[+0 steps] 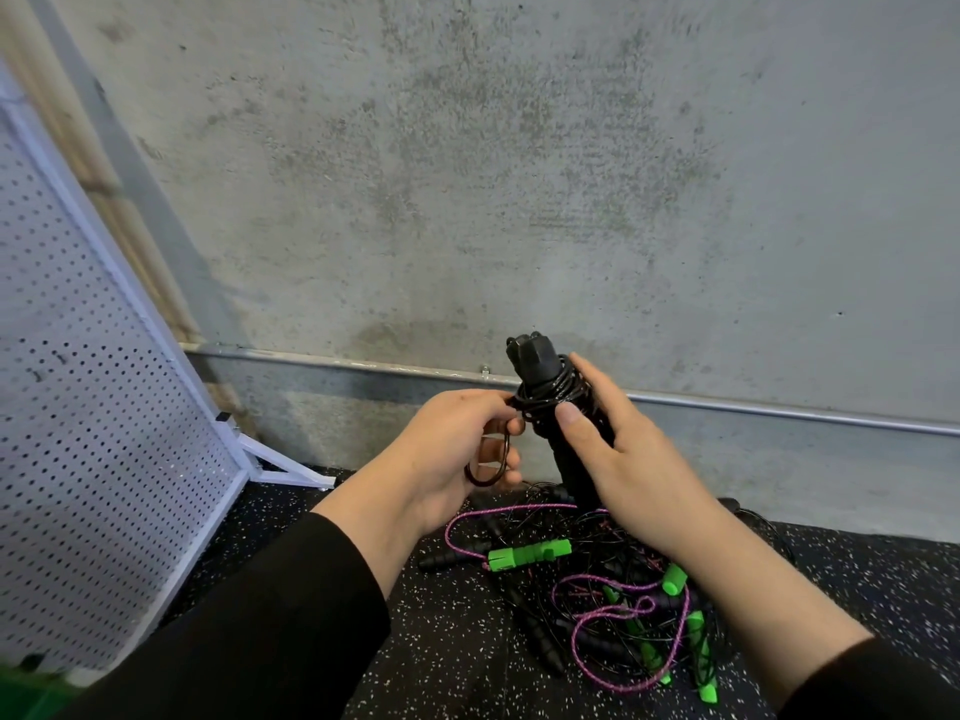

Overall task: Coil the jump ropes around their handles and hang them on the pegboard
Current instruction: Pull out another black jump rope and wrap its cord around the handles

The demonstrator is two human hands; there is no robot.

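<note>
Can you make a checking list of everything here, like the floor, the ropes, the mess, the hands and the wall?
Surface: dark speckled rubber floor.
Job's things: black jump rope, its cord coiled around the upright black handles; white pegboard standing at the left, nothing seen hanging on the part in view.
Clutter: tangled pile of black, green-handled and purple ropes on the floor.
Grips: left hand pinches the cord's last loop beside the coil; right hand holds the handles, thumb on the coil.
Cables: nothing seen apart from the ropes.
Surroundings: grey concrete wall with a metal pipe running along its base.
</note>
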